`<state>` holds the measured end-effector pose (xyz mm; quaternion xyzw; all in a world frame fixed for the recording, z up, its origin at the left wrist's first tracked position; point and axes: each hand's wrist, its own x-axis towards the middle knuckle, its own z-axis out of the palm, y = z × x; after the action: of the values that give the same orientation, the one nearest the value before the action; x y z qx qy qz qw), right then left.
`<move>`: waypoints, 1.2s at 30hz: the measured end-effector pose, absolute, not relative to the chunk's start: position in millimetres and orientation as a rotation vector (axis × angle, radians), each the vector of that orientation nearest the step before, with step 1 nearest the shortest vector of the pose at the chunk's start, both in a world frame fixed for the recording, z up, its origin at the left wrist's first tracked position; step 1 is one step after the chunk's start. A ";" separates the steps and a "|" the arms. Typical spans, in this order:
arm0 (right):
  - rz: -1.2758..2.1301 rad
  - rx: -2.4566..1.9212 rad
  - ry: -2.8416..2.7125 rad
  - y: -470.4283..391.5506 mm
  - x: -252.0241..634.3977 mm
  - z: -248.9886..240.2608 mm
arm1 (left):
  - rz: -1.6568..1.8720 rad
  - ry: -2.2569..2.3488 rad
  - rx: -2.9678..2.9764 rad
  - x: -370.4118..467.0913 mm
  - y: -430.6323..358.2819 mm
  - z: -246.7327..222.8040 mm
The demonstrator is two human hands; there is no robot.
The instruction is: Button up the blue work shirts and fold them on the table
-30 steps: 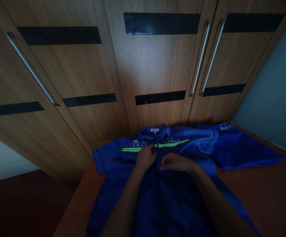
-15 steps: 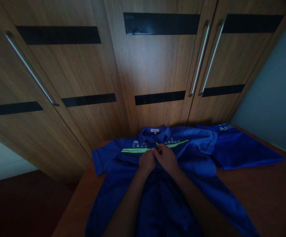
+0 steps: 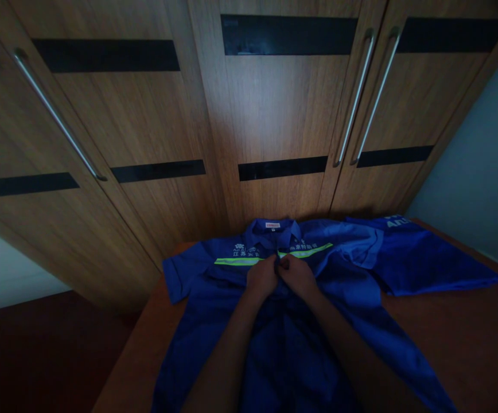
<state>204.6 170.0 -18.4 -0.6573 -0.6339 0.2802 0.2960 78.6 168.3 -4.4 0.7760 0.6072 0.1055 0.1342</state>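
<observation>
Pinching a creased, collared shirt (image 3: 282, 338)

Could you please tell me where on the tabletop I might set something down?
Bare tabletop shows at right, bordered by the blue shirt and the folded blue cloth; a narrower strip lies between the shirt and the tabletop's left edge. It is crowded mid-shirt, where the left hand and right hand are close together.

The shirt (image 3: 290, 344) reads "江苏" and "京特", the blue cloth (image 3: 430, 261) "A…"; the collar label (image 3: 272, 225) blurs.
</observation>
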 end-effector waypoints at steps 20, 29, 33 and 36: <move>1.129 -1.462 -1.589 168.4 217.0 -25.7 | 0.604 1.775 2.029 81.2 167.9 -10.3; 1.179 -1.355 -1.209 170.0 215.6 -11.4 | 1.061 1.451 1.604 68.8 184.3 -7.5; 1.222 -1.129 -1.088 165.3 215.8 -1.8 | 1.199 1.278 1.399 65.8 185.0 7.4; 1.293 -0.940 -1.016 161.6 215.1 4.0 | 1.252 1.191 1.314 66.2 181.7 19.3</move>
<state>215.1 161.6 4.0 -0.4029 -0.4354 0.5542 0.5840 66.2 181.7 19.3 0.5352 0.4854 0.5102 0.4665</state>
